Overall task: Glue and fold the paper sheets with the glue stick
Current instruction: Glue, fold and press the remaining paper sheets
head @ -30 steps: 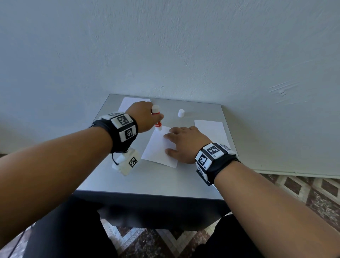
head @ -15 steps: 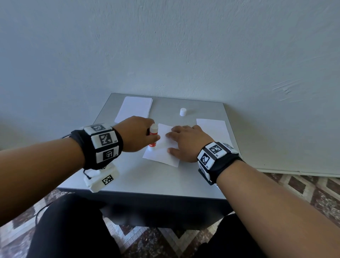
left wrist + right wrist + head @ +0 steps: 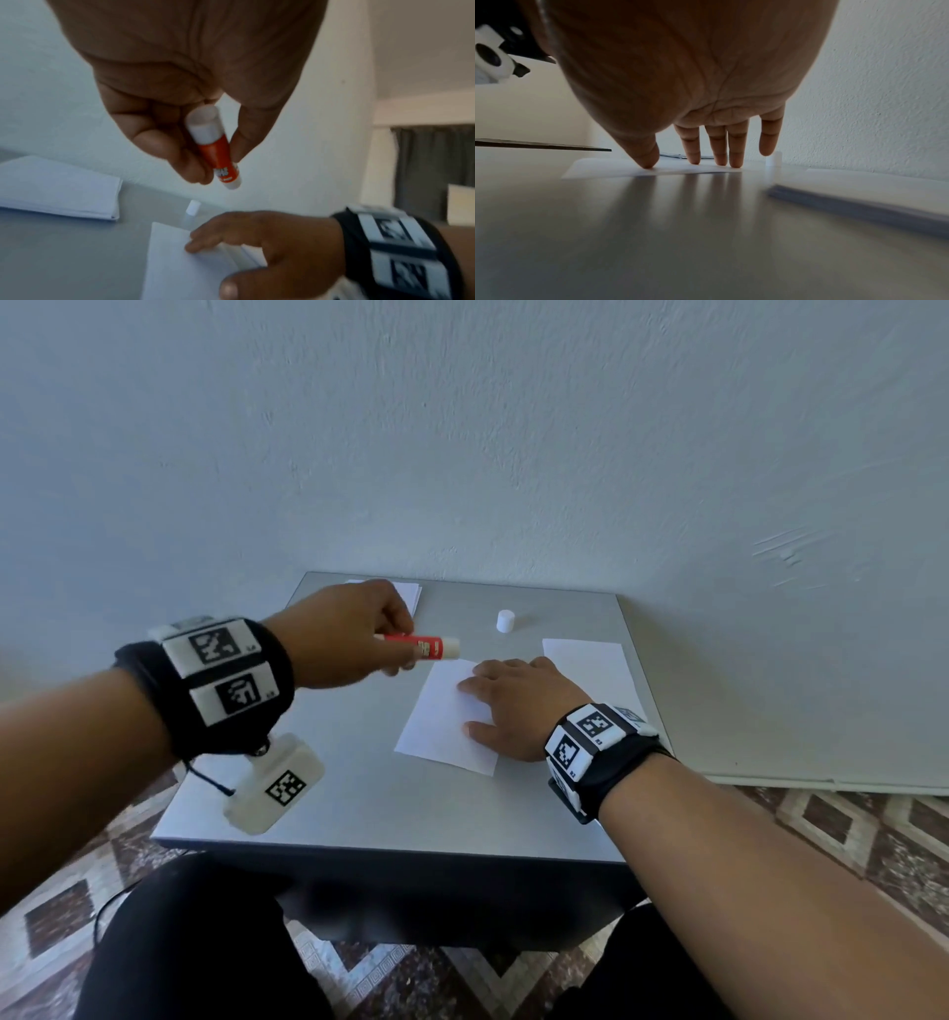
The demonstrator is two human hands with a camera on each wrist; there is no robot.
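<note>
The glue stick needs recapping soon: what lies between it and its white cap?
Nothing: in the head view only bare grey table separates the glue stick from the cap.

A sheet [image 3: 444, 716] lies mid-frame on the table [image 3: 390, 809], with the cap [image 3: 505, 621] above it. Paper stacks sit upper left [image 3: 408, 594] and right [image 3: 590, 665] of the sheet.
</note>
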